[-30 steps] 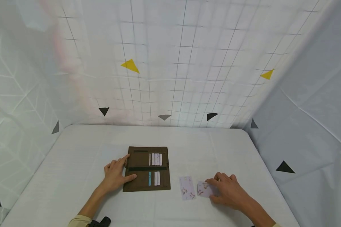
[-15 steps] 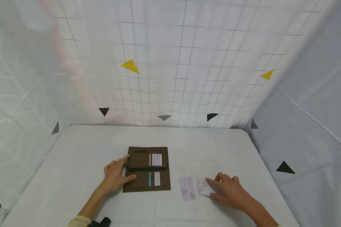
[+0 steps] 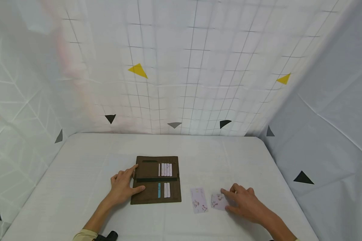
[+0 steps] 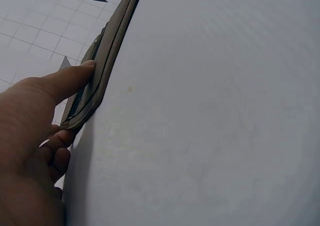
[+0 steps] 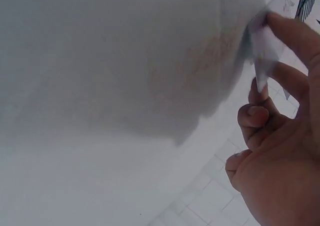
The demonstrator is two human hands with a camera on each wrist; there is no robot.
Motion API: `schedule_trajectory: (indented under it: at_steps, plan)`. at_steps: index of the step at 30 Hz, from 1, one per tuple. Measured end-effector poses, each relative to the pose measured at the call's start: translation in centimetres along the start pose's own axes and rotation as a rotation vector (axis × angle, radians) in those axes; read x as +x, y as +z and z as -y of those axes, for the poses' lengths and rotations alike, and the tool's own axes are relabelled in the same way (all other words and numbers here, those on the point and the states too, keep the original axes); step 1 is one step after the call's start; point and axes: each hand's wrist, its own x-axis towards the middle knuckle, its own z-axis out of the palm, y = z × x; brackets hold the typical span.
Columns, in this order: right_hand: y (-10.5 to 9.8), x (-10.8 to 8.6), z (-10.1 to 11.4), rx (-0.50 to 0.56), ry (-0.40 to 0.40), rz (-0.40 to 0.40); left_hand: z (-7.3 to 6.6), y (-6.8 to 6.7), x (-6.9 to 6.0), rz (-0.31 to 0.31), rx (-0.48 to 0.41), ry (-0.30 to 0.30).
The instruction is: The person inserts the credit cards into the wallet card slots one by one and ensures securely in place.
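A brown bifold wallet (image 3: 147, 170) lies open on the table, with several pale cards and one blue card (image 3: 159, 190) showing in its slots. My left hand (image 3: 120, 189) holds its left edge, thumb over the lower half and index finger at the upper edge. In the left wrist view the thumb presses on the wallet edge (image 4: 111, 41), with curled fingers below. Off to the right, my right hand (image 3: 244, 203) pinches a pale flower-printed card (image 3: 218, 202) between thumb and fingers. The right wrist view shows this card (image 5: 262, 43) blurred and partly covered.
Another pale printed card (image 3: 199, 200) lies flat between the wallet and my right hand. The white-covered table (image 3: 199, 150) meets a patterned white sheet (image 3: 175, 67) at the back and grey cloth (image 3: 325, 134) on the right.
The card in my right hand has turned and shifted slightly right, together with the hand. The left hand, the wallet and the flat card look unchanged.
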Motion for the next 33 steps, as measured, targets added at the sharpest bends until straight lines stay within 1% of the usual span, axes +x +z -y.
schedule_trajectory:
  at_steps: [3,7,10,18,22,26,33]
  plan:
    - [0.4,0.1,0.0,-0.002,0.002,-0.069,0.0,0.0,0.0,0.001,0.0,-0.002]
    - [0.8,0.1,0.0,-0.033,-0.013,-0.135,0.0,0.0,-0.1,0.0,0.0,-0.001]
    - [1.0,0.2,-0.1,-0.067,-0.037,-0.166,0.1,0.1,-0.1,0.001,-0.003,-0.002]
    - [1.3,0.0,-0.4,-0.109,-0.098,-0.249,0.1,0.1,0.0,0.005,-0.009,-0.006]
    - [1.1,-0.1,-0.4,-0.079,-0.093,-0.241,0.1,0.1,0.0,0.003,-0.006,-0.006]
    - [1.0,-0.1,-0.4,-0.056,-0.064,-0.211,0.1,0.2,-0.1,-0.005,-0.002,0.002]
    - [1.0,0.2,-0.3,-0.098,-0.039,-0.21,0.0,0.1,-0.1,-0.014,0.004,0.01]
